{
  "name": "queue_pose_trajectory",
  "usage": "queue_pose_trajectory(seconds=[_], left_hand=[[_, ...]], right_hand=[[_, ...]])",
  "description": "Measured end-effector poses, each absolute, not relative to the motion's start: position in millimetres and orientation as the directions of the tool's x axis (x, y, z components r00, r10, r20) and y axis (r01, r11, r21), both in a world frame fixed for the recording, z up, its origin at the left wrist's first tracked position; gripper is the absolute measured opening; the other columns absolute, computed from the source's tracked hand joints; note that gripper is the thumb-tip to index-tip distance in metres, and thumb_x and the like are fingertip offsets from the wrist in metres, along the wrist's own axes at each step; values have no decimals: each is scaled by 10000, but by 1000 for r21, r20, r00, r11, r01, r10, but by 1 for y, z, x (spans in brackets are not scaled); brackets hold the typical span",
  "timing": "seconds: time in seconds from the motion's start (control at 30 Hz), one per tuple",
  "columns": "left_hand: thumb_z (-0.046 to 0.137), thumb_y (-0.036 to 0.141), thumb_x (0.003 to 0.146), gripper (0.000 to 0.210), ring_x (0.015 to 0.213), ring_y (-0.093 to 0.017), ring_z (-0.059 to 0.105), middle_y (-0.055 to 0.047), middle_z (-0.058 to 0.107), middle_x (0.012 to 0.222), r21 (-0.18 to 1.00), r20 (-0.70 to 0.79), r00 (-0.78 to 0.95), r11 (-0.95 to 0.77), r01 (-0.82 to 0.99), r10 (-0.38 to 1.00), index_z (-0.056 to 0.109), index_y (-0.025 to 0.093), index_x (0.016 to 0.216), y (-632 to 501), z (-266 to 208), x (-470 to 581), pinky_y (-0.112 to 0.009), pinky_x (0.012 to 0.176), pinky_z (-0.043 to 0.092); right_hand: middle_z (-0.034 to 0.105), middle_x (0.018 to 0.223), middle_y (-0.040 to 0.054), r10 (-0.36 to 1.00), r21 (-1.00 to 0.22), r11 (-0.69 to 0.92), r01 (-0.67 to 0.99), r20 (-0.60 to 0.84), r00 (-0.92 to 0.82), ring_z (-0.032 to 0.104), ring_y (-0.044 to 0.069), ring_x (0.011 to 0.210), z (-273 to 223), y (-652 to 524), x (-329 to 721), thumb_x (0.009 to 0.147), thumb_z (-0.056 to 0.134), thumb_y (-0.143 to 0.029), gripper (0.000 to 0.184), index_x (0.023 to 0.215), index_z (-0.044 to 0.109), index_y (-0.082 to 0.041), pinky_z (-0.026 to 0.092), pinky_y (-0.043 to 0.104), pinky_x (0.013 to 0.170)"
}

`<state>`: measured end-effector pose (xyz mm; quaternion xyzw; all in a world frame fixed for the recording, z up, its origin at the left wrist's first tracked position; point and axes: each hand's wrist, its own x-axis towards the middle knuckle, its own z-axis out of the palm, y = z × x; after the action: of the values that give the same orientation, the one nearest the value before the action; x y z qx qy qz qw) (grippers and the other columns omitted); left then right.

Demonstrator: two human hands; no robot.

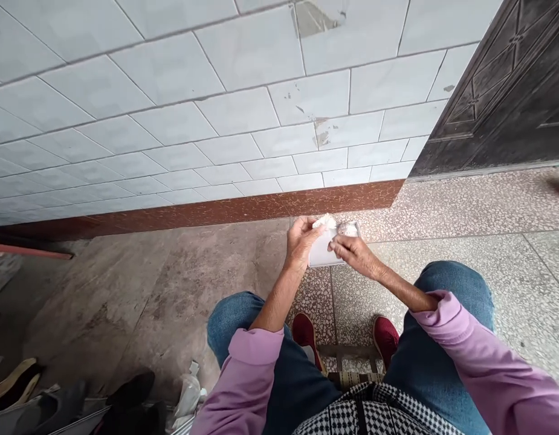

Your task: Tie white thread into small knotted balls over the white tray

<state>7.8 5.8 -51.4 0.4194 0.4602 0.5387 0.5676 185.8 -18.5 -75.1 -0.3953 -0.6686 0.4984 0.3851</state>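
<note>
Between the thumb and fingers of my left hand [301, 240] is a crumpled white piece [324, 222], too small to name with certainty. Just below and around it is a shallow white tray [319, 255] with a raised rim. A whitish lump or small bundle [348, 229] lies at the tray's far right corner. My right hand [354, 251] is over the tray's right side, its fingers curled together in a pinch. Whatever those fingers hold, if anything, is hidden. Both hands are close together in front of my knees.
A white tiled wall [243, 145] with a brown base strip [243, 208] stands ahead, and a dark door [510, 109] at the right. Shoes [16, 383] and a plastic bag [187, 393] are at lower left. My red shoes [304, 332] rest on speckled floor.
</note>
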Motion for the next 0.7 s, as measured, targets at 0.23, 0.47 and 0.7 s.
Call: queue_pose_trajectory(seconds=[0.23,0.47,0.7], left_hand=[[888,383,674,350,703,-118,522,19,606,778,979,-65,221,19,205,973,628,194,812,-8,-49,4,-252,671,409],[944,361,663,450,779,-129,623,-14,704,898,939,-178,398,276,-205,900,615,193,920,-14,-31,2,-261,742,508],[933,390,660,622,908,-194,703,-68,771,1029,989,-117,144,129,-73,983,717,164,1197,1,-51,-4,-287,814,543]], right_hand=[[505,673,-24,879,-902,368,225,258,-401,440,121,624,-43,-8,210,1050,590,-497,432,751,578,-187,338,263,620],[488,663,-34,922,-973,210,94,165,-349,422,121,617,-61,8,214,992,634,-598,479,740,559,-198,335,253,604],[575,666,-19,877,-939,246,240,110,-467,507,118,610,-72,-13,184,1064,552,-298,274,855,668,-161,376,245,652]])
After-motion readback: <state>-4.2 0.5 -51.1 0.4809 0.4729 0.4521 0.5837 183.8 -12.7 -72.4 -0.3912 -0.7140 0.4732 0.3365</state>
